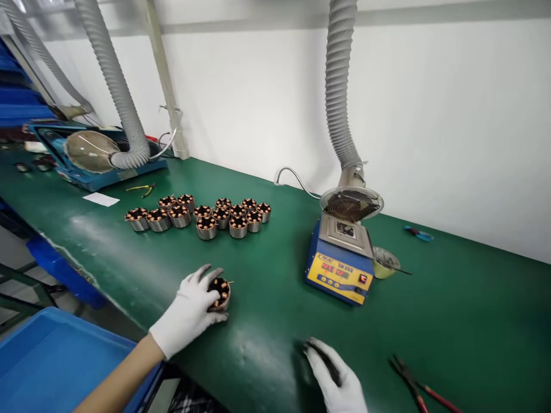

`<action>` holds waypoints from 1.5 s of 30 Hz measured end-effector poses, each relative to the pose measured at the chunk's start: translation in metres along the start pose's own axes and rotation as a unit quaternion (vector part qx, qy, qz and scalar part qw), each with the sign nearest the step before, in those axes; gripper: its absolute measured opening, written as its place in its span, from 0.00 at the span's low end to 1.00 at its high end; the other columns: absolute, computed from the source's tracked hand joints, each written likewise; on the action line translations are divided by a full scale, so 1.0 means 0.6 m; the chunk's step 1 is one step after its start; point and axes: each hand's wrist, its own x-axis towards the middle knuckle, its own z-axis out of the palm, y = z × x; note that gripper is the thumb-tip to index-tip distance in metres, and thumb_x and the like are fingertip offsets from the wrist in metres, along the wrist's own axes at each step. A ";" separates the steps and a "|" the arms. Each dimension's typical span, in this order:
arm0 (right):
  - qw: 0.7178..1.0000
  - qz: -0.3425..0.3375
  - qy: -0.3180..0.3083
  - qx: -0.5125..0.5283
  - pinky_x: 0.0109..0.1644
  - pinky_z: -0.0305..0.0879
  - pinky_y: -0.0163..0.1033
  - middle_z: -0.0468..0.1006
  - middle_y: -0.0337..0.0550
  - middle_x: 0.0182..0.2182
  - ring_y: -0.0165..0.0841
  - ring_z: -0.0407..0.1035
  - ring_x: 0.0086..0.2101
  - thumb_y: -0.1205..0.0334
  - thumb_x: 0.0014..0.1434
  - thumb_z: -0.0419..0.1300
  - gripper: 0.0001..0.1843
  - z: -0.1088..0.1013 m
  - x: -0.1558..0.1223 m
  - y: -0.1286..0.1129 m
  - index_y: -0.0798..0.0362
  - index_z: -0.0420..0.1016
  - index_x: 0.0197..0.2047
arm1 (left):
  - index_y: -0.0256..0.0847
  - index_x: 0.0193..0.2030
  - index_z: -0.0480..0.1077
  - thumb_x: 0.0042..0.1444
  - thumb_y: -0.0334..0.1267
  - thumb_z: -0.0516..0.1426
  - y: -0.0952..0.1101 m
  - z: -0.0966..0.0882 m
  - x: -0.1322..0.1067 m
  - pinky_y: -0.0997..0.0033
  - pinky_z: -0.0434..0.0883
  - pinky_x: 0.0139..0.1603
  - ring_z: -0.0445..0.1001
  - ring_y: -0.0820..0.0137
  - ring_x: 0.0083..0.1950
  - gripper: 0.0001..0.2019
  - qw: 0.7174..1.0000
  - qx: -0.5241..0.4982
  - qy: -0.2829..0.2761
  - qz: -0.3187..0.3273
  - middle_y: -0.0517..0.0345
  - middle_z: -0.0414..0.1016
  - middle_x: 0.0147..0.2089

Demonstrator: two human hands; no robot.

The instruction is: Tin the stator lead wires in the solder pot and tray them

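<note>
My left hand [191, 310], in a white glove with darkened fingertips, is closed around a motor stator [221, 295] with copper windings and a metal ring. The glove hides part of the ring. My right hand [333, 373], gloved too, hangs low over the green bench with its fingers loosely bent and a gap between them; nothing shows in it. Beyond the left hand, several similar stators [206, 228] stand grouped on the bench.
A blue and yellow solder pot [340, 269] stands under an exhaust hose [340, 86], beside a small tin [385, 263]. Red-handled pliers [413, 384] lie at the right front. A blue bin [64, 361] sits below the bench edge. Yellow-handled cutters [142, 188] lie farther back.
</note>
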 end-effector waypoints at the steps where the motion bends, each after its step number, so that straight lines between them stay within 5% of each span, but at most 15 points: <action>1: 0.999 -0.005 -0.028 0.044 0.51 0.67 0.44 0.79 0.50 0.42 0.45 0.71 0.45 0.45 0.45 0.62 0.22 0.012 -0.008 -0.017 0.52 0.79 0.37 | 0.42 0.29 0.72 0.46 0.37 0.61 0.025 0.009 -0.009 0.45 0.56 0.60 0.53 0.47 0.64 0.03 0.998 -0.061 -0.009 0.017 0.46 0.61 0.61; 3: 0.990 -0.049 -0.057 0.118 0.51 0.66 0.44 0.77 0.50 0.44 0.43 0.70 0.45 0.51 0.43 0.65 0.20 0.030 -0.027 -0.051 0.52 0.78 0.39 | 0.43 0.29 0.72 0.43 0.35 0.63 0.074 0.025 -0.024 0.49 0.57 0.60 0.56 0.49 0.62 0.05 0.968 -0.241 -0.068 0.022 0.49 0.61 0.62; 6: 0.969 -0.099 -0.140 0.180 0.50 0.65 0.44 0.76 0.46 0.43 0.40 0.69 0.45 0.57 0.43 0.67 0.22 0.026 -0.050 -0.090 0.48 0.76 0.44 | 0.46 0.35 0.73 0.45 0.40 0.62 0.137 0.040 -0.048 0.55 0.64 0.56 0.64 0.53 0.57 0.09 0.882 -0.446 -0.148 0.039 0.52 0.65 0.58; 11: 0.952 -0.150 -0.166 0.208 0.35 0.64 0.36 0.73 0.39 0.26 0.31 0.67 0.29 0.59 0.39 0.71 0.10 -0.023 -0.072 -0.110 0.48 0.80 0.29 | 0.46 0.39 0.74 0.44 0.53 0.62 0.185 0.053 -0.065 0.56 0.63 0.56 0.63 0.52 0.58 0.18 0.796 -0.556 -0.199 0.129 0.52 0.64 0.59; 14: 0.946 -0.137 -0.133 0.263 0.28 0.59 0.34 0.70 0.36 0.19 0.27 0.62 0.23 0.59 0.39 0.71 0.06 -0.021 -0.081 -0.102 0.48 0.79 0.22 | 0.43 0.37 0.75 0.41 0.60 0.61 0.198 0.044 -0.060 0.54 0.58 0.60 0.57 0.48 0.62 0.23 0.741 -0.608 -0.242 0.154 0.49 0.58 0.63; 16: 0.928 -0.110 -0.108 0.338 0.29 0.59 0.34 0.69 0.36 0.17 0.27 0.61 0.22 0.58 0.39 0.71 0.08 -0.011 -0.083 -0.095 0.49 0.78 0.18 | 0.42 0.37 0.75 0.42 0.62 0.59 0.206 0.030 -0.059 0.52 0.56 0.61 0.54 0.47 0.63 0.25 0.730 -0.618 -0.255 0.142 0.48 0.58 0.63; 22: 0.841 -0.025 -0.035 0.540 0.25 0.59 0.32 0.67 0.32 0.18 0.24 0.58 0.19 0.53 0.48 0.66 0.12 -0.015 -0.068 -0.068 0.48 0.72 0.19 | 0.45 0.34 0.76 0.44 0.53 0.62 0.198 -0.001 -0.059 0.51 0.53 0.63 0.48 0.50 0.67 0.16 0.766 -0.560 -0.289 0.123 0.54 0.56 0.65; 24: 0.842 -0.012 -0.038 0.537 0.32 0.64 0.33 0.73 0.34 0.23 0.26 0.66 0.25 0.53 0.47 0.67 0.09 -0.009 -0.071 -0.056 0.48 0.75 0.25 | 0.44 0.32 0.76 0.41 0.50 0.65 0.188 0.000 -0.048 0.53 0.51 0.64 0.45 0.52 0.68 0.15 0.792 -0.516 -0.295 0.138 0.54 0.52 0.67; 28: 0.857 0.037 -0.171 0.484 0.48 0.64 0.44 0.78 0.44 0.35 0.39 0.71 0.40 0.52 0.35 0.73 0.28 0.031 -0.086 -0.037 0.51 0.76 0.41 | 0.43 0.31 0.74 0.43 0.43 0.64 0.184 0.024 -0.021 0.55 0.52 0.64 0.43 0.54 0.69 0.10 0.850 -0.433 -0.262 0.146 0.52 0.50 0.68; 31: 0.845 0.072 -0.168 0.503 0.48 0.64 0.46 0.79 0.43 0.35 0.40 0.72 0.40 0.54 0.43 0.69 0.21 0.050 -0.088 -0.028 0.51 0.75 0.41 | 0.41 0.48 0.69 0.38 0.42 0.65 0.193 0.052 -0.026 0.48 0.55 0.62 0.46 0.50 0.67 0.27 0.925 -0.331 -0.162 0.088 0.40 0.49 0.67; 34: 0.830 0.100 -0.138 0.530 0.50 0.63 0.46 0.79 0.42 0.37 0.39 0.71 0.41 0.55 0.45 0.66 0.20 0.051 -0.080 -0.018 0.49 0.74 0.43 | 0.36 0.62 0.54 0.29 0.38 0.67 0.202 0.071 -0.049 0.43 0.57 0.61 0.53 0.46 0.64 0.48 0.938 -0.311 -0.120 0.090 0.33 0.53 0.65; 36: 0.829 0.101 -0.146 0.530 0.50 0.63 0.46 0.78 0.42 0.38 0.39 0.71 0.41 0.55 0.44 0.66 0.22 0.049 -0.075 -0.012 0.50 0.73 0.45 | 0.40 0.58 0.61 0.34 0.36 0.65 0.209 0.076 -0.056 0.46 0.58 0.61 0.59 0.49 0.62 0.39 0.916 -0.380 -0.101 0.076 0.40 0.61 0.61; 39: 0.823 0.102 -0.185 0.528 0.46 0.65 0.47 0.79 0.45 0.36 0.39 0.72 0.36 0.55 0.44 0.65 0.24 0.047 -0.072 -0.006 0.53 0.72 0.45 | 0.41 0.40 0.75 0.45 0.42 0.58 0.217 0.072 -0.038 0.58 0.71 0.48 0.73 0.57 0.47 0.15 0.834 -0.543 -0.069 -0.068 0.49 0.77 0.44; 42: 0.806 0.124 -0.224 0.534 0.36 0.67 0.43 0.79 0.48 0.34 0.38 0.73 0.31 0.54 0.43 0.64 0.25 0.044 -0.074 -0.007 0.58 0.72 0.44 | 0.38 0.32 0.75 0.46 0.49 0.58 0.213 0.064 -0.003 0.72 0.70 0.23 0.72 0.68 0.25 0.15 0.730 -0.643 -0.034 -0.229 0.55 0.76 0.26; 45: 0.789 0.147 -0.239 0.546 0.29 0.66 0.38 0.79 0.51 0.33 0.37 0.73 0.29 0.49 0.43 0.61 0.27 0.040 -0.077 -0.011 0.60 0.73 0.43 | 0.35 0.34 0.73 0.46 0.51 0.59 0.195 0.060 0.013 0.75 0.70 0.32 0.73 0.70 0.29 0.18 0.693 -0.681 0.049 -0.230 0.55 0.76 0.28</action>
